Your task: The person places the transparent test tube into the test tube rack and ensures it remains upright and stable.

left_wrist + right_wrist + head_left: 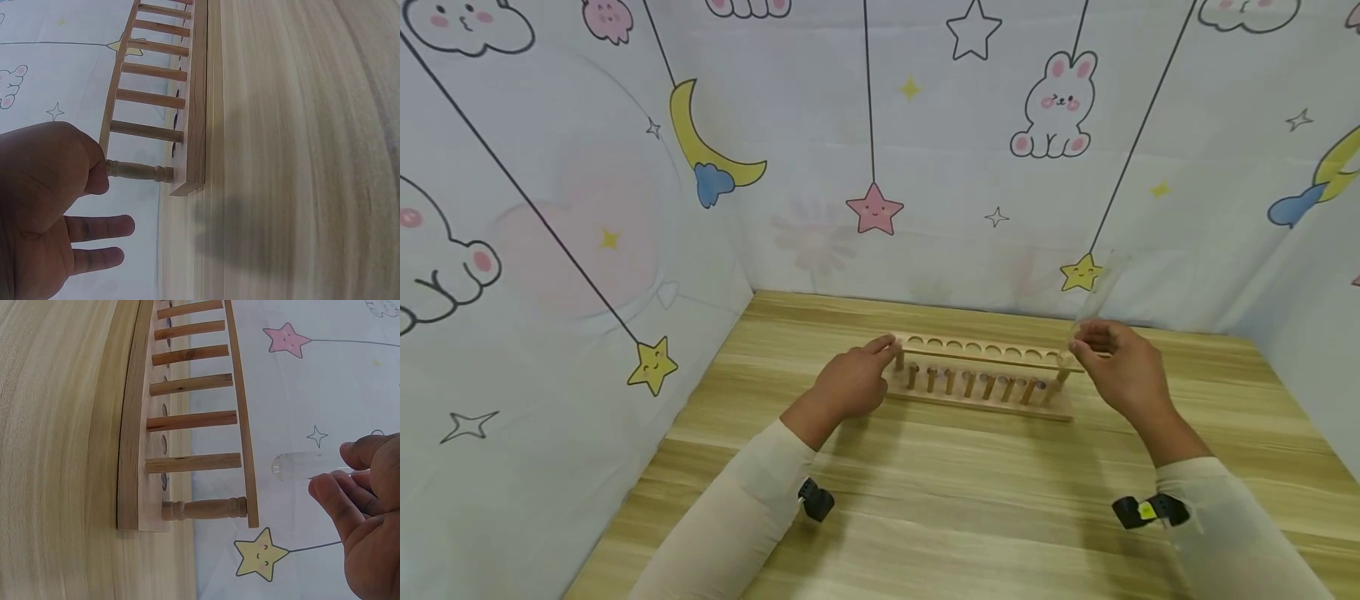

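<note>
A wooden test tube rack (977, 408) stands on the table, with a row of round holes along its top rail and a row of upright pegs below. At its left end, my left hand (853, 379) grips the top rail between thumb and forefinger; two other fingers stretch out free in the left wrist view. My right hand (1123, 367) pinches a clear glass test tube (1105, 283) above the rack's right end. In the right wrist view, the tube's rounded bottom (281, 467) hangs apart from the top rail (244, 412).
The wood-grain table (970, 500) reaches back to a white cloth wall (820, 125) printed with stars, moons and bunnies. Cloth also closes off the left and right sides. A small black camera sits on each wrist.
</note>
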Demonstrator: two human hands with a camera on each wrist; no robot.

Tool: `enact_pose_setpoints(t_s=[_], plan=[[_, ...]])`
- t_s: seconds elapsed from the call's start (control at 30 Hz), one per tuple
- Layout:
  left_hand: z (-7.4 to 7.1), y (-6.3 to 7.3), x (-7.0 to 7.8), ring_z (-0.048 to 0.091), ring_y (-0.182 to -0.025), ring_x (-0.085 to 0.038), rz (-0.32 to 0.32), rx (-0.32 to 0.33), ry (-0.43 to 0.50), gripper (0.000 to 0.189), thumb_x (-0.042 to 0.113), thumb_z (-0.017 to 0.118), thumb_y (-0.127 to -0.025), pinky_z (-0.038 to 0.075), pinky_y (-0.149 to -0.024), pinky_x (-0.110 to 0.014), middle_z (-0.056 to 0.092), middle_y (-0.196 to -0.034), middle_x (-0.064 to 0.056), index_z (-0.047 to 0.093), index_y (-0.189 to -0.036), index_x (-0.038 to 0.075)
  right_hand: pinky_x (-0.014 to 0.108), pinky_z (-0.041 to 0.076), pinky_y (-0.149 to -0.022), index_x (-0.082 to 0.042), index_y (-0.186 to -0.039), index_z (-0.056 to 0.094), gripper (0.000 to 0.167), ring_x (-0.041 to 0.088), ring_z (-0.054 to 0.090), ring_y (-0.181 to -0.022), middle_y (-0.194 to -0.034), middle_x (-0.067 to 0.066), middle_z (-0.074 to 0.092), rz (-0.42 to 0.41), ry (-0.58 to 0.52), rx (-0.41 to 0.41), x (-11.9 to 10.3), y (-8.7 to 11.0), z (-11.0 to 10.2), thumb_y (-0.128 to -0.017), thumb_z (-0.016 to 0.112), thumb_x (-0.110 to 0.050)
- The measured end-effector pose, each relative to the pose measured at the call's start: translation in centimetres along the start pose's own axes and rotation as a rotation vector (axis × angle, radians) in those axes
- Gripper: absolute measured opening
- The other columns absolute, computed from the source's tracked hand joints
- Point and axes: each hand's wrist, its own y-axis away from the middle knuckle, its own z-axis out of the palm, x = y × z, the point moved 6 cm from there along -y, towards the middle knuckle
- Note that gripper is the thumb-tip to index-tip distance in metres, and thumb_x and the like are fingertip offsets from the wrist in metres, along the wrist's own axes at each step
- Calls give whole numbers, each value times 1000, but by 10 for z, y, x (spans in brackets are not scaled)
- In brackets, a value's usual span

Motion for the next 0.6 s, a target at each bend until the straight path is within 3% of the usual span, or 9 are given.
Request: enact_pose_setpoints(t_s=[0.6], plan=[[1,-1,0,34,-56,-14,-6,-11,4,61,6,54,-106,25,-52,-28,35,-171,-5,41,-165,14,59,56,-90,4,-136,63,41,46,66,-118,-128,26,70,3,-1,0,-2,-2,6,-108,63,-28]])
